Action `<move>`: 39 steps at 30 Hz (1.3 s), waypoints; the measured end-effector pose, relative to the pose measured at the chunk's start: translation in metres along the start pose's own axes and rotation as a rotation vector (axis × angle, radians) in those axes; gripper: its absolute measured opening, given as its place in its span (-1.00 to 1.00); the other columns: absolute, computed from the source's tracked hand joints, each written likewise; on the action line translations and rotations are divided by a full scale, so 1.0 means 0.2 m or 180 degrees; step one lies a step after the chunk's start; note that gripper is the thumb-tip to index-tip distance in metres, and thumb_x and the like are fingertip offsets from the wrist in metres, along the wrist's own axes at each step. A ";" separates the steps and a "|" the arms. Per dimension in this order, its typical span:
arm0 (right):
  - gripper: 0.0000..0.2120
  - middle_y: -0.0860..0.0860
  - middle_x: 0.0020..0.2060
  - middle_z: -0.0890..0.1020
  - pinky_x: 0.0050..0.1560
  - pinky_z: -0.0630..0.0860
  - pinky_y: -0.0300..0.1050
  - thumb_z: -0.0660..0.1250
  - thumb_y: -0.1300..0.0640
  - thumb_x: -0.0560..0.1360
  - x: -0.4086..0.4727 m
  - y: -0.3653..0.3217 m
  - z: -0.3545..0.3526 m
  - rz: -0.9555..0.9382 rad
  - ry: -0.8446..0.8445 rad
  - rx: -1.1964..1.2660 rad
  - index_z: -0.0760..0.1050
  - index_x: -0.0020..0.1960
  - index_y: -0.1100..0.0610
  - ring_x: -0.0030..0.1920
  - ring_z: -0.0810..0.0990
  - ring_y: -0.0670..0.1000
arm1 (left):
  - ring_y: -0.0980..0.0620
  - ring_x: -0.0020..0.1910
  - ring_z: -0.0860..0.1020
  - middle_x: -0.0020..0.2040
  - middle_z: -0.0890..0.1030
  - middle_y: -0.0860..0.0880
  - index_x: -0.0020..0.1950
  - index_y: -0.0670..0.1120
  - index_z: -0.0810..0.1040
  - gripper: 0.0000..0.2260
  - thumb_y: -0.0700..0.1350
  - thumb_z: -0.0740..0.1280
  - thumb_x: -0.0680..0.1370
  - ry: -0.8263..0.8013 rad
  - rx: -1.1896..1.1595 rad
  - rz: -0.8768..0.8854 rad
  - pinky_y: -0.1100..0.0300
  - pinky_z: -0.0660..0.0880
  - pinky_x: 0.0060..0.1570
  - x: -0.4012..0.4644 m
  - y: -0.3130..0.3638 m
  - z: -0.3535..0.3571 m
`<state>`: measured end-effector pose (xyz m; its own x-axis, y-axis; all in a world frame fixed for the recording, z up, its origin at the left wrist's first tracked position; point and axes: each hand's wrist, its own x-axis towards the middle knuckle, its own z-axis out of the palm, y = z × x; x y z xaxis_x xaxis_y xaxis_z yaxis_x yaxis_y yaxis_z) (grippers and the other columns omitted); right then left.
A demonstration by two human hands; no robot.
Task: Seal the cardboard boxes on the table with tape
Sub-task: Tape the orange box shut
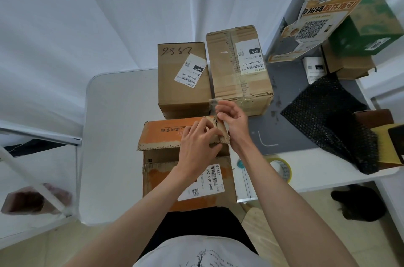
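An orange cardboard box (157, 177) stands at the near edge of the white table (118, 135), with its far flap (164, 135) raised. My left hand (196, 146) grips the flap's right corner, fingers on top and thumb underneath. Just to the right of that corner, my right hand (236, 124) pinches a strip of clear tape (213, 103). Behind stand two brown boxes: the left one (181, 96) has "9882" written on it, and the right one (240, 87) is taped along its seam. A tape roll (282, 169) lies on the table to the right.
A grey mat (284, 131) covers the table at the right. On it lies a black bubble-wrap bag (328, 122). Further right are a green box (367, 30), smaller parcels and an orange leaflet (312, 26). A white curtain hangs behind the table.
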<state>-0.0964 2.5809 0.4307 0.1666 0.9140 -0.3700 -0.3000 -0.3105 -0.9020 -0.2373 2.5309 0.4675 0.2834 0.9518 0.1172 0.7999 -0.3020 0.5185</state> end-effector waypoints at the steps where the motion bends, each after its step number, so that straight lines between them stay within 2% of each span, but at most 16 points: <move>1: -0.69 0.10 0.04 0.70 0.26 0.59 0.07 0.32 0.42 0.55 0.00 -0.01 0.00 -0.0020 0.0005 0.0031 0.61 0.21 0.15 0.15 0.66 0.10 | 0.01 0.06 0.52 0.05 0.57 0.00 -0.01 0.00 0.68 -0.84 -0.06 0.55 0.44 -0.0008 -0.0007 -0.0007 0.16 0.31 0.11 0.00 0.00 0.00; 8: -0.71 0.04 0.07 0.72 0.04 0.57 -0.30 0.35 0.37 0.55 -0.02 -0.10 0.04 -0.0169 0.0026 0.0450 0.63 0.17 0.07 0.14 0.68 -0.03 | 0.04 0.11 0.50 0.10 0.52 0.03 0.03 0.04 0.64 -0.80 -0.04 0.53 0.44 -0.0113 -0.0050 -0.0014 0.14 0.32 0.18 0.00 -0.02 0.03; 13: -0.68 -0.08 0.15 0.68 0.11 0.50 -0.22 0.38 0.29 0.55 -0.06 -0.14 0.00 -0.0260 0.0122 0.0299 0.65 0.13 -0.09 0.20 0.62 -0.11 | 0.01 0.07 0.49 0.13 0.52 0.00 0.07 0.00 0.61 -0.74 -0.02 0.54 0.43 -0.0336 0.0262 0.0483 0.05 0.50 0.12 -0.01 -0.08 0.07; 17: -0.71 -0.05 0.12 0.68 0.12 0.45 -0.15 0.37 0.31 0.56 -0.10 -0.12 -0.03 -0.0184 0.0252 0.0382 0.63 0.16 -0.01 0.16 0.60 -0.10 | 0.00 0.09 0.49 0.14 0.51 -0.01 0.09 -0.04 0.58 -0.75 0.01 0.45 0.46 -0.0444 0.0359 0.0712 0.05 0.50 0.08 -0.02 -0.11 0.09; 23: -0.74 -0.05 0.11 0.66 0.13 0.45 -0.10 0.35 0.30 0.57 -0.18 -0.08 -0.05 -0.0018 0.0282 0.0466 0.62 0.21 0.06 0.16 0.58 -0.07 | -0.04 0.13 0.50 0.16 0.51 -0.03 0.10 -0.04 0.57 -0.73 0.02 0.47 0.47 -0.0449 0.0304 0.0784 0.05 0.50 0.08 -0.04 -0.12 0.12; 27: -0.74 -0.02 0.10 0.65 0.17 0.43 -0.02 0.34 0.27 0.59 -0.22 -0.08 -0.05 0.0014 0.0212 0.0564 0.59 0.26 0.11 0.13 0.56 -0.02 | 0.05 0.13 0.43 0.16 0.50 0.04 0.14 -0.01 0.56 -0.63 0.22 0.42 0.49 -0.0486 0.0087 0.0678 0.14 0.38 0.20 -0.04 -0.12 0.10; 29: -0.76 0.00 0.09 0.65 0.16 0.43 -0.01 0.34 0.25 0.59 -0.23 -0.10 -0.04 -0.0002 0.0130 0.0644 0.60 0.23 0.08 0.08 0.57 -0.02 | 0.15 0.05 0.44 0.07 0.51 0.11 0.09 0.00 0.55 -0.67 0.22 0.36 0.52 -0.0317 -0.0561 0.0151 0.25 0.33 0.12 -0.02 -0.07 0.06; 31: -0.80 0.00 0.07 0.65 0.14 0.45 -0.04 0.33 0.22 0.60 -0.24 -0.13 -0.03 -0.0075 0.0005 0.0739 0.63 0.16 0.03 0.03 0.58 -0.05 | 0.21 -0.13 0.51 -0.08 0.60 0.08 -0.02 -0.04 0.59 -0.68 0.19 0.25 0.62 -0.0200 -0.1889 -0.1072 0.27 0.38 -0.04 0.03 -0.02 0.00; 33: -0.84 0.00 0.04 0.64 0.12 0.44 -0.07 0.32 0.20 0.60 -0.25 -0.16 -0.01 -0.0219 -0.0195 0.0801 0.64 0.08 0.02 0.01 0.57 -0.05 | 0.14 -0.20 0.58 -0.16 0.69 -0.02 -0.08 -0.11 0.67 -0.47 0.25 0.10 0.67 -0.0718 -0.3036 -0.2364 0.18 0.44 -0.09 0.11 0.00 -0.06; 34: -0.84 0.01 0.03 0.64 0.11 0.44 -0.07 0.30 0.21 0.61 -0.26 -0.17 -0.01 -0.0307 -0.0308 0.0806 0.63 0.06 0.03 0.01 0.56 -0.03 | 0.08 -0.20 0.60 -0.16 0.70 -0.05 -0.07 -0.14 0.70 -0.41 0.28 0.07 0.67 -0.1115 -0.3445 -0.2732 0.15 0.46 -0.08 0.14 0.00 -0.09; 36: -0.82 0.04 0.01 0.62 0.10 0.44 -0.07 0.27 0.25 0.62 -0.26 -0.19 0.00 -0.0430 -0.0487 0.0796 0.62 0.04 0.06 0.02 0.55 -0.01 | 0.03 -0.21 0.60 -0.17 0.67 -0.09 -0.06 -0.17 0.71 -0.41 0.31 0.16 0.64 -0.1629 -0.4073 -0.3052 0.16 0.52 -0.10 0.19 -0.04 -0.13; 39: -0.86 0.07 0.01 0.61 0.09 0.44 -0.07 0.28 0.26 0.61 -0.27 -0.22 0.01 -0.0506 -0.0674 0.0724 0.60 0.03 0.10 0.02 0.53 0.03 | 0.05 -0.26 0.59 -0.19 0.63 -0.09 -0.09 -0.17 0.71 -0.56 0.22 0.37 0.56 -0.1832 -0.4591 -0.3144 0.20 0.58 -0.20 0.23 -0.07 -0.17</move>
<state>-0.0932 2.5457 0.4899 0.0367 0.9875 -0.1530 -0.4915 -0.1154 -0.8632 -0.2535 2.5803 0.4951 0.4205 0.5048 -0.7539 -0.1666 0.8597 0.4828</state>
